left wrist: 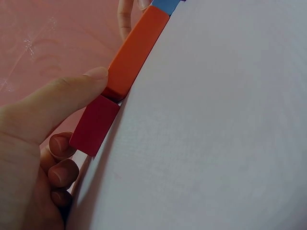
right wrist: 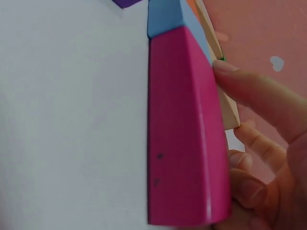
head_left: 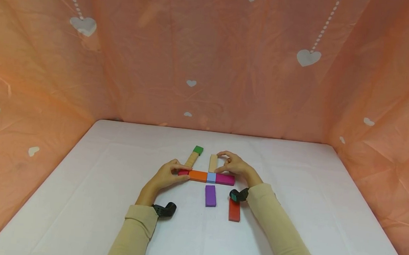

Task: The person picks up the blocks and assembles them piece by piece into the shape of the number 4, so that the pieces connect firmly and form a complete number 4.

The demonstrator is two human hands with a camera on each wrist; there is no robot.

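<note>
- Plain block: bare pale wood, oblong; just behind the blue block, pinched end to end by your right hand, thumb and forefinger spread to its length.
- Red block: short, deep red; at the row's left end beside the orange block, gripped between your left hand's narrowly parted thumb and fingers.
- Magenta block: two dark specks; row's right end.

Row of four blocks, left to right on the worktop. Behind: left, a slanting piece with an end block at its far tip; right, a straight piece. In front: an inner block; rightward and nearer, an outer block.
</note>
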